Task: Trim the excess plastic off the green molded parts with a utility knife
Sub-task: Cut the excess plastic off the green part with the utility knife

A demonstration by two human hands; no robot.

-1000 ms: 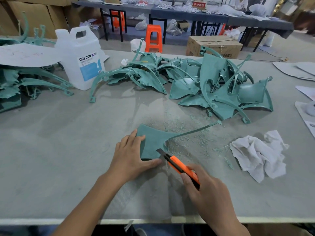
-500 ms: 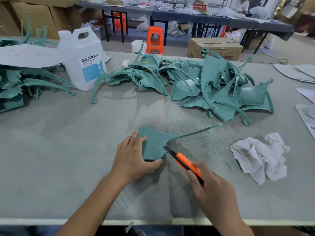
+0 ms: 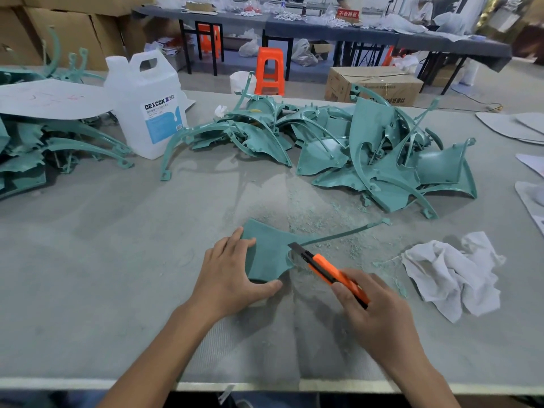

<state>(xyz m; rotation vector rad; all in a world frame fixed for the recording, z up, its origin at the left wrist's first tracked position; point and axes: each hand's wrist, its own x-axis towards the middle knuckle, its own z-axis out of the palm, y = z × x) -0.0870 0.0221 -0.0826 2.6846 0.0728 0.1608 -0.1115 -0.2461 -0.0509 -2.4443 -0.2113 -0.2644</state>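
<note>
Green part (image 3: 266, 256) pinned under our flat left fingers (image 3: 235, 244), right fingers (image 3: 346, 285) gripping the knife (image 3: 325, 267), we should shave shallowly outward.

The grey felt-topped desk (image 3: 88, 275) carries a heap of teal-green molded plastic parts (image 3: 368, 160) at back right, a white plastic jug (image 3: 147, 104) left of it, one flat green part (image 3: 268, 254) near the front beside green shavings (image 3: 323, 213), and a crumpled white cloth (image 3: 453, 272) at right.

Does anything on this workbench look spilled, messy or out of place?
Green shavings are scattered on the table around the part being trimmed, and a crumpled white rag lies right of the knife. Likely ordinary trimming mess; nothing looks damaged.
</note>
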